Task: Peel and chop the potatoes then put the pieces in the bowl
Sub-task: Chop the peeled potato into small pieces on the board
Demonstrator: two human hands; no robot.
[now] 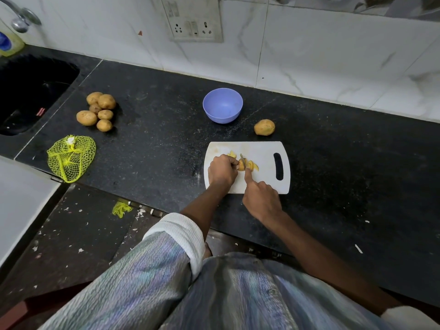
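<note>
Your left hand lies on the white cutting board with its fingers curled, and they hold down the potato piece that is being cut. Your right hand grips the knife; the forefinger is stretched forward along the back of the blade, and the blade stands on the potato piece just beside the fingers of the left hand. The handle is hidden inside the hand. Some yellow cut slices lie touching the right side of the blade, and a few more lie just behind the left hand.

The board lies near the front edge of the black tabletop, with its handle slot towards the right. Behind the board, near its far right corner, one whole potato with skin lies on the tabletop. The blue bowl stands behind the far left corner of the board, apart from it, towards the wall; I see no pieces in it.

Well to the left, near the sink, a heap of unpeeled potatoes lies. In front of the heap, at the front left edge of the tabletop, there is a yellow net bag.
</note>
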